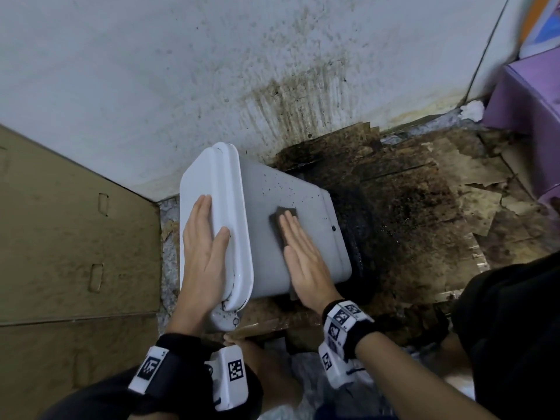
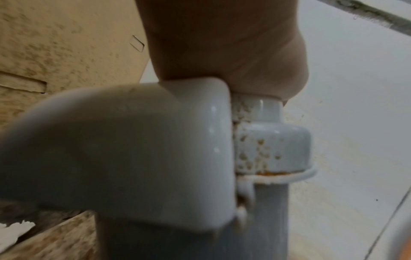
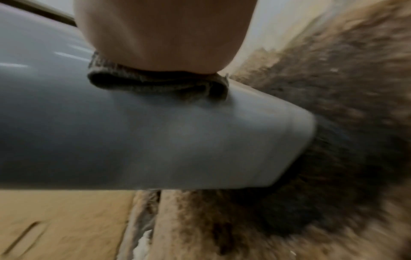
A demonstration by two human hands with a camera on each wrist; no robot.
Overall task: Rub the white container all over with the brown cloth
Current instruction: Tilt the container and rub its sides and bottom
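Observation:
The white container (image 1: 303,204) lies tipped on its side on the dirty floor, its lid (image 1: 212,183) facing left. Dark specks dot its upper side. My left hand (image 1: 203,253) lies flat with straight fingers on the lid and steadies it. My right hand (image 1: 303,256) presses flat on the brown cloth (image 1: 280,218), a folded pad on the container's upper side. In the right wrist view the cloth (image 3: 155,84) is squashed under my palm against the container (image 3: 155,140). The left wrist view shows the lid's rim (image 2: 155,149) and a stained hinge (image 2: 271,147).
A stained white wall (image 1: 212,71) rises just behind the container. Flattened cardboard (image 1: 69,237) covers the floor at left. Dark, soiled cardboard scraps (image 1: 424,192) lie at right. A purple box (image 1: 530,101) stands at the far right. My knees are at the bottom.

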